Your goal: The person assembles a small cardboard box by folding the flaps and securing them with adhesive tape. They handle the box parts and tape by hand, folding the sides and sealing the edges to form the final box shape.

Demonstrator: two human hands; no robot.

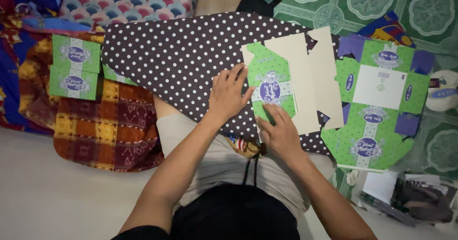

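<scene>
While pressed flat at the centre of the polka-dot board (pixel 181 58), left hand (pixel 228 96) with fingers spread and released, fingertips touching the left edge of the half-folded green carton (pixel 271 85). Far out at nine o'clock from that hand, two finished green boxes (pixel 75 67) stacked on a checked red-and-orange cloth (pixel 109 125). At three o'clock of the left hand, the carton itself, lying on the board, printed side up with a purple oval label, plain cream flaps (pixel 305 78) fanning out toward one and three o'clock. At six o'clock of the carton, right hand (pixel 281 134), fingers loosely curved, thumb and forefinger pinching the carton's lower edge. Farther toward three o'clock, a pile of flat unfolded green carton blanks (pixel 377 106) overlapping the board's right end, resting over green patterned floor (pixel 381 1).
</scene>
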